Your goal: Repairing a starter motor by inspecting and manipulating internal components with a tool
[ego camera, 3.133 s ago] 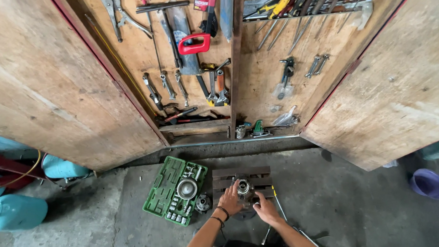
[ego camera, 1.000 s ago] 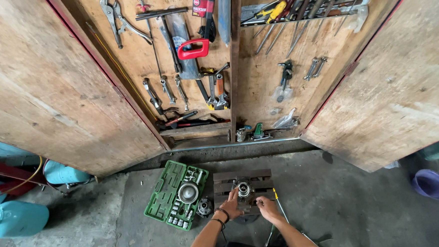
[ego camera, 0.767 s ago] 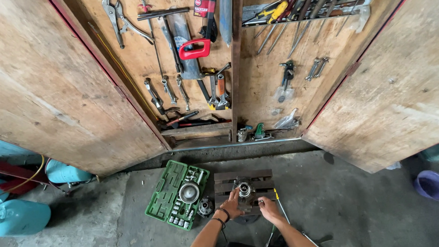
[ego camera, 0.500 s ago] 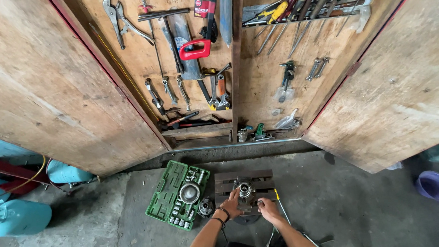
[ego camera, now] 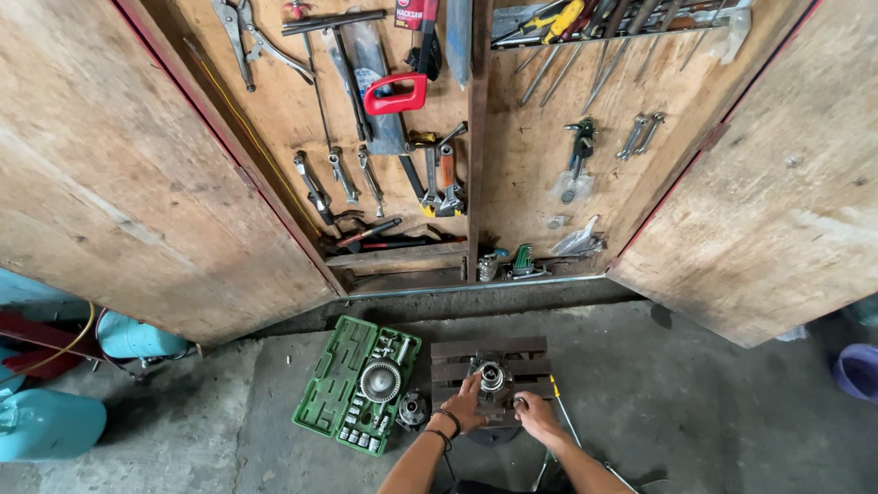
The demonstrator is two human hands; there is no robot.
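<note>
A round metal hub-like part [ego camera: 491,374] sits on a small dark wooden pallet [ego camera: 485,351] on the concrete floor. My left hand [ego camera: 464,406] rests against the part's near left side, fingers curled toward it. My right hand [ego camera: 535,410] lies just right of it on the pallet's near edge, fingers curled. Whether either hand grips anything is too small to tell. A green socket-set case [ego camera: 354,384] lies open to the left, with a toothed gear [ego camera: 379,380] resting on it and a smaller round metal part [ego camera: 412,410] beside it.
An open wooden tool cabinet [ego camera: 473,125] stands ahead, hung with pliers, wrenches, screwdrivers and a red-handled saw [ego camera: 396,91]; its two doors swing wide. Light blue gas cylinders [ego camera: 38,423] lie at the left. A purple bowl [ego camera: 871,373] sits at the right. Thin rods [ego camera: 564,416] lie by the pallet.
The view has shifted slightly. Both hands stay at the metal part on the pallet, with only small movements of the fingers.
</note>
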